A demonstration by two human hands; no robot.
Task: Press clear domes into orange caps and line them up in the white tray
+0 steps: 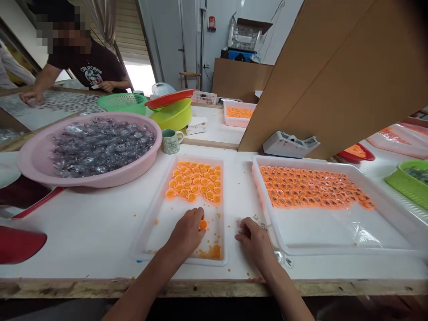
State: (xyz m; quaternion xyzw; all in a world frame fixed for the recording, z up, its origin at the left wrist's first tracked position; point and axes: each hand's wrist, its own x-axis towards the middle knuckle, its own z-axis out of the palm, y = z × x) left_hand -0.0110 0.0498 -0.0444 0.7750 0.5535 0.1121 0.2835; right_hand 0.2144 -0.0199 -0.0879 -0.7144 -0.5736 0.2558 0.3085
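L hand (pixel 187 228): grip pinched on a small round orange cup (pixel 202 224), mid white plastic tray (pixel 160 236). R hand (pixel 257 238) is farther, right of cup, fingers bent; can't tell if holding smth.

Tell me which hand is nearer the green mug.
Left. The left hand is over the left tray, this side of the mug; the right hand is farther off, beside the right tray.
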